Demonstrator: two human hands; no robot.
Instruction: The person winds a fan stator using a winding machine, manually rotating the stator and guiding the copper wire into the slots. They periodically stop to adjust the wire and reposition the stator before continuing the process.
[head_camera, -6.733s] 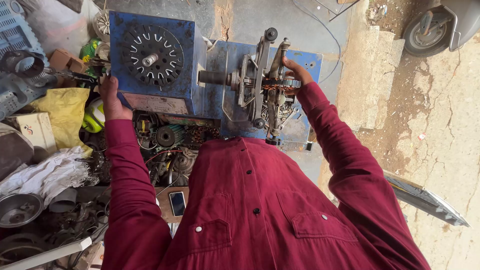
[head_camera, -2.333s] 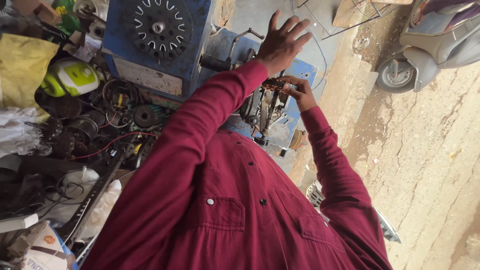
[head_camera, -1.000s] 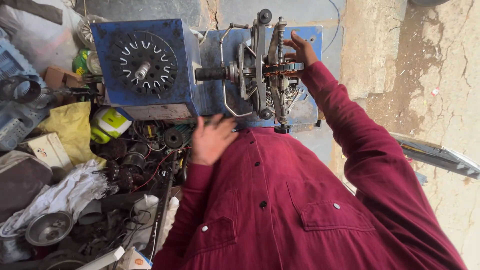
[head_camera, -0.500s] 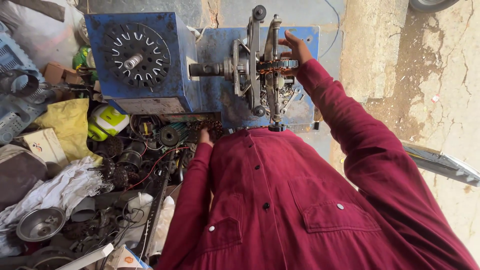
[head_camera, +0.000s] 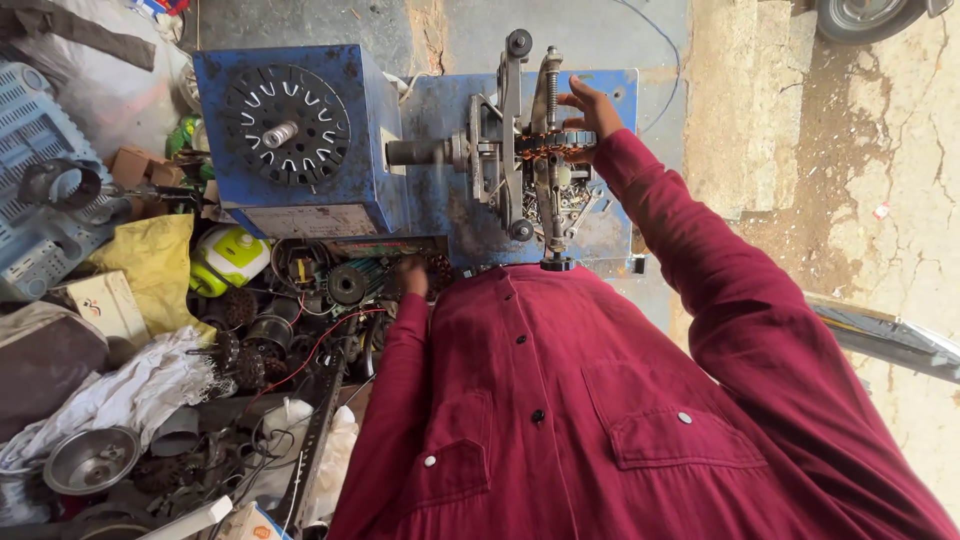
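Note:
A blue winding machine (head_camera: 300, 140) stands ahead of me, with a black slotted disc on its face and a shaft running right to a metal clamp frame (head_camera: 520, 140). A copper-wound stator (head_camera: 550, 145) sits in that frame. My right hand (head_camera: 590, 105) rests on the stator's far side, fingers curled on its rim. My left hand (head_camera: 412, 275) is low, just under the machine's front edge, reaching among small motor parts; its fingers are mostly hidden. My red shirt fills the lower frame.
Left of me lies a heap of motor parts, gears and wires (head_camera: 290, 310), a yellow bag (head_camera: 155, 265), white cloth (head_camera: 120, 390), a metal bowl (head_camera: 90, 460) and a blue crate (head_camera: 40, 180). Bare concrete ground (head_camera: 850, 180) lies to the right.
My left hand came down from the top of the machine to the parts below its front edge. My right hand stayed on the stator.

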